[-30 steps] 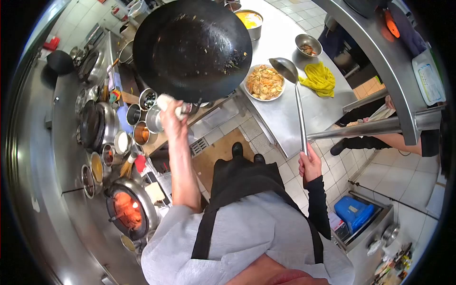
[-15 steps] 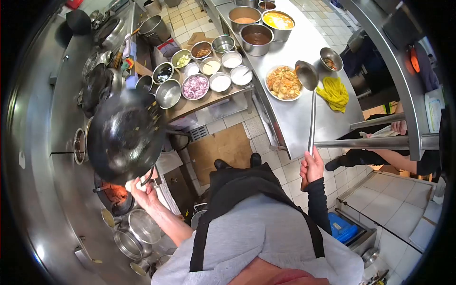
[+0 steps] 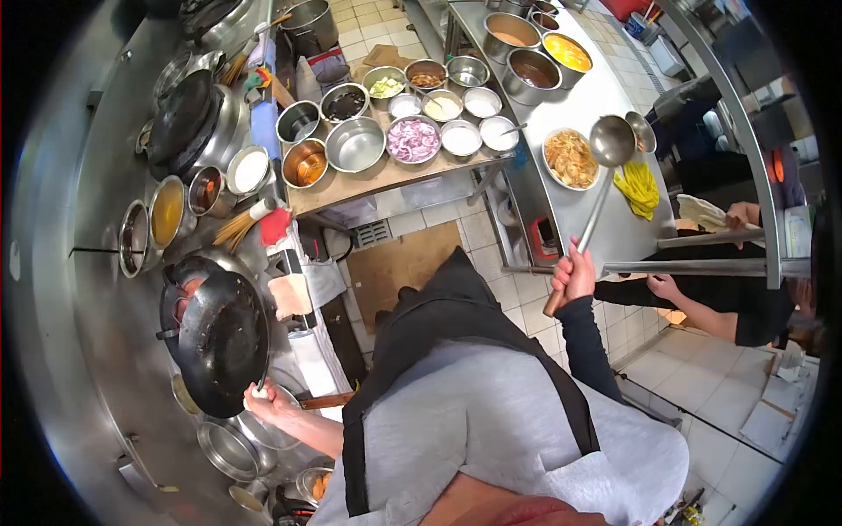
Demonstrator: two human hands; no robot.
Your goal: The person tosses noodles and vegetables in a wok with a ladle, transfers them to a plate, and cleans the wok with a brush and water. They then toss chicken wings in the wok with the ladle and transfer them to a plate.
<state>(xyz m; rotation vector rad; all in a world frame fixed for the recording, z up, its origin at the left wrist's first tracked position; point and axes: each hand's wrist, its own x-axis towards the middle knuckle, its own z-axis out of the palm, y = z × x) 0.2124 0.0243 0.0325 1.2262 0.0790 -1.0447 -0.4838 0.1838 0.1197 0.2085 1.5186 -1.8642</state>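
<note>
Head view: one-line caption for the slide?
Left hand holds a black wok over the burner; right hand holds a ladle above a plate of food.

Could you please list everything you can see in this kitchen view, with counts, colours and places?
wok: one, black, on the burner, left.
ladle: one, steel, raised above the counter.
plate of food: one, white, on the steel counter.
cloth: one, yellow, beside the plate.
ingredient bowls: many, steel, on the wooden shelf.
sauce pots: several, steel, counter's far end.
co-worker: one, dark top, right.
left hand: holds the wok handle.
right hand: holds the ladle handle.
</note>
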